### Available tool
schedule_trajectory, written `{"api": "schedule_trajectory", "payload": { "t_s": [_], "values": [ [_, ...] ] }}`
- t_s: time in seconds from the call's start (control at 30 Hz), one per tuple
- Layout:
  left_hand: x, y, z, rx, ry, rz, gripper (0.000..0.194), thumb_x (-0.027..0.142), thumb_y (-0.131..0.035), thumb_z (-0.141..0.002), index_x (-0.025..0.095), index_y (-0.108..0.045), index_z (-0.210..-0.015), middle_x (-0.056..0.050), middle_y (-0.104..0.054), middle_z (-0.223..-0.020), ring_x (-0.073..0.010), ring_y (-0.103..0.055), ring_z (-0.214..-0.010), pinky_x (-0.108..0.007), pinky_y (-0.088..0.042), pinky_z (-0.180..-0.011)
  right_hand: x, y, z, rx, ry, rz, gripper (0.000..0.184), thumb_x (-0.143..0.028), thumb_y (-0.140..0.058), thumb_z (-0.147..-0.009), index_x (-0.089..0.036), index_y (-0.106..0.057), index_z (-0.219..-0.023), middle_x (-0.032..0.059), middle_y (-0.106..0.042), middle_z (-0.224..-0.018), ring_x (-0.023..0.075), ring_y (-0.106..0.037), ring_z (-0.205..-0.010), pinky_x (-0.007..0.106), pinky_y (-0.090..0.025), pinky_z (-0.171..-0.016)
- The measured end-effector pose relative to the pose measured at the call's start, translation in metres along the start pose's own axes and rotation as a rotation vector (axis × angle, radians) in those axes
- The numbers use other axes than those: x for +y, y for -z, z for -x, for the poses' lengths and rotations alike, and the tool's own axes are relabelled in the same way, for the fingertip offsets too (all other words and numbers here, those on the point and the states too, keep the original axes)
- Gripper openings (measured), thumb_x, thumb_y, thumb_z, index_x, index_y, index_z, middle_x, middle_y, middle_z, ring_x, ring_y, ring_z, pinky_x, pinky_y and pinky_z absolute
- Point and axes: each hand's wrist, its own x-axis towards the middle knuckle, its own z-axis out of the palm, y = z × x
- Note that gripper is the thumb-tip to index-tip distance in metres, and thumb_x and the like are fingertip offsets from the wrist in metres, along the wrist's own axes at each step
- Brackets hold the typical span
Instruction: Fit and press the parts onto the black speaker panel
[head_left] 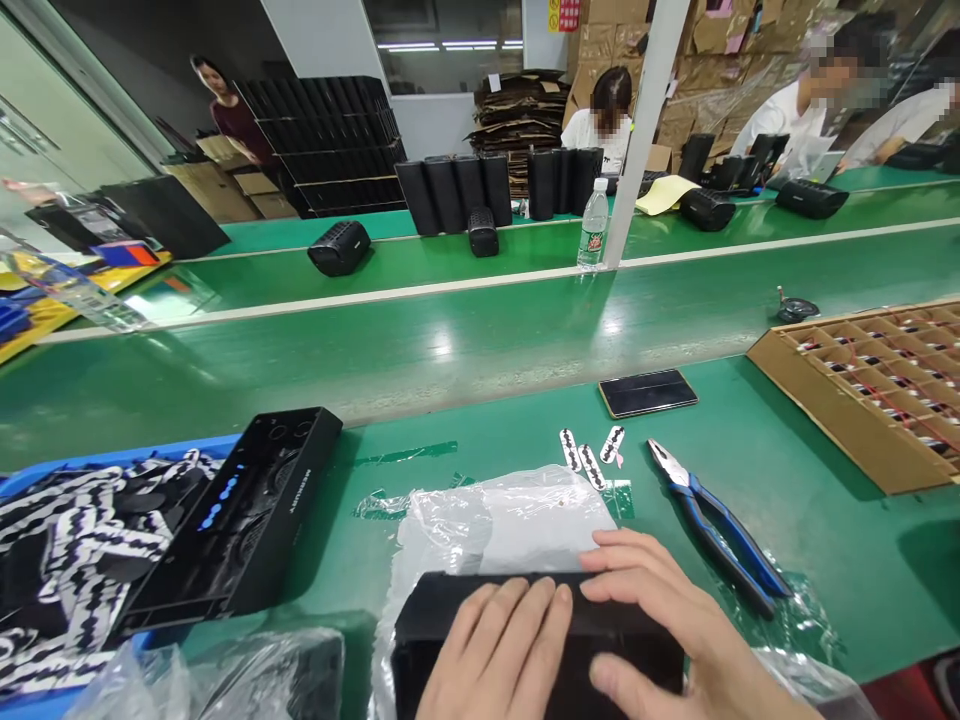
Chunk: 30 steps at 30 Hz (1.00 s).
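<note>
Hands rest together on a black speaker body (525, 625) at the near edge of the green tabletop (750, 420): the left hand (502, 655) lies flat on its top with fingers spread, gripping nothing, and the right hand (667, 625) curls over its right end, thumb at the front face, holding it. The speaker sits on a crumpled clear plastic bag (510, 520) spread under and behind it. Just beyond the bag lie three small black-and-white patterned strips (591, 455), and to their right blue-handled pliers (712, 525) lie flat, jaws pointing away. A dark phone (647, 392) lies face up farther back. To the left, a blue bin (120, 462) holds a heap of black-and-white patterned strips and dark pieces, and an open black speaker shell (240, 520) leans across its rim. At the right edge, a cardboard tray with dividers (825, 400) holds small parts with red wires, one set per cell. Beyond the green conveyor, black speakers and a water bottle (593, 225) stand on the far bench, where other people sit.
</note>
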Motion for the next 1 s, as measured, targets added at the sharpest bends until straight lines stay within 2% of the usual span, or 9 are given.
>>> {"api": "schedule_trajectory", "payload": {
  "t_s": [0.07,0.1,0.23,0.4,0.57,0.7,0.8,0.9,1.0],
  "values": [
    [-0.002,0.004,-0.007,-0.013,0.020,0.035,0.049,0.044,-0.034,-0.114,0.013,-0.067,-0.132,-0.008,-0.075,-0.121,-0.0227,-0.067,-0.106,-0.035,-0.043,-0.100,-0.005,0.005,-0.006,-0.015,-0.033,-0.008,0.041,-0.012,-0.074,-0.084,-0.028,-0.065,-0.121,0.0001,-0.075,-0.123,0.0175,-0.067,-0.124,0.024,-0.055,-0.108],
    [-0.002,0.005,-0.009,-0.015,0.064,0.064,0.047,0.043,-0.034,-0.114,0.014,-0.067,-0.131,-0.008,-0.074,-0.119,-0.0218,-0.066,-0.104,-0.034,-0.043,-0.099,-0.007,0.007,-0.009,-0.043,-0.069,-0.022,0.040,-0.011,-0.072,-0.086,-0.027,-0.065,-0.121,-0.0003,-0.075,-0.121,0.0163,-0.068,-0.120,0.023,-0.056,-0.106],
    [0.010,-0.007,-0.006,-0.041,0.289,0.145,0.037,0.013,-0.031,-0.110,0.019,-0.062,-0.128,-0.005,-0.071,-0.116,-0.0214,-0.064,-0.101,-0.035,-0.045,-0.092,-0.006,0.004,-0.013,-0.212,-0.223,-0.103,0.024,-0.013,-0.064,-0.094,-0.025,-0.068,-0.115,0.0021,-0.073,-0.116,0.0180,-0.069,-0.111,0.030,-0.058,-0.100],
    [0.014,-0.033,0.000,-0.191,0.407,0.168,0.037,0.001,-0.038,-0.101,0.021,-0.056,-0.127,-0.005,-0.068,-0.112,-0.0242,-0.064,-0.097,-0.040,-0.050,-0.085,0.002,-0.006,-0.016,-0.250,-0.360,-0.091,0.019,-0.013,-0.059,-0.097,-0.024,-0.068,-0.109,0.0030,-0.072,-0.111,0.0219,-0.068,-0.108,0.039,-0.056,-0.096],
    [0.006,-0.037,-0.007,-0.287,0.443,0.200,0.041,0.001,-0.042,-0.099,0.024,-0.057,-0.129,-0.005,-0.067,-0.109,-0.0257,-0.066,-0.099,-0.042,-0.053,-0.084,0.004,-0.012,-0.021,-0.183,-0.389,-0.119,0.013,-0.020,-0.059,-0.100,-0.024,-0.069,-0.106,0.0028,-0.073,-0.109,0.0228,-0.068,-0.107,0.040,-0.055,-0.096],
    [0.002,-0.031,-0.012,-0.300,0.442,0.244,0.039,0.002,-0.039,-0.101,0.024,-0.056,-0.128,-0.005,-0.067,-0.108,-0.0248,-0.065,-0.097,-0.042,-0.053,-0.085,0.019,-0.002,-0.015,-0.013,-0.411,-0.078,0.015,-0.034,-0.058,-0.104,-0.027,-0.069,-0.111,0.0031,-0.073,-0.116,0.0216,-0.069,-0.110,0.036,-0.055,-0.097],
    [0.002,-0.027,-0.012,-0.267,0.421,0.289,0.039,0.004,-0.038,-0.100,0.023,-0.057,-0.129,-0.006,-0.068,-0.108,-0.0241,-0.065,-0.096,-0.042,-0.055,-0.086,0.040,0.020,0.001,0.158,-0.456,0.098,0.020,-0.044,-0.059,-0.103,-0.030,-0.067,-0.114,0.0033,-0.073,-0.119,0.0225,-0.070,-0.109,0.031,-0.058,-0.081],
    [0.003,-0.024,-0.013,-0.163,0.398,0.302,0.040,0.007,-0.040,-0.100,0.023,-0.057,-0.131,-0.006,-0.069,-0.108,-0.0239,-0.067,-0.097,-0.043,-0.058,-0.091,0.052,0.039,0.019,0.250,-0.496,0.247,0.019,-0.046,-0.063,-0.101,-0.033,-0.068,-0.113,0.0008,-0.075,-0.117,0.0216,-0.073,-0.104,0.026,-0.058,-0.067],
    [0.001,-0.023,-0.016,-0.169,0.435,0.357,0.034,0.010,-0.040,-0.102,0.025,-0.058,-0.127,-0.004,-0.069,-0.105,-0.0227,-0.068,-0.095,-0.044,-0.059,-0.092,0.043,0.036,0.024,0.203,-0.386,0.233,0.013,-0.039,-0.065,-0.101,-0.033,-0.067,-0.113,-0.0016,-0.076,-0.114,0.0178,-0.075,-0.101,0.023,-0.061,-0.078]
  ]
}}
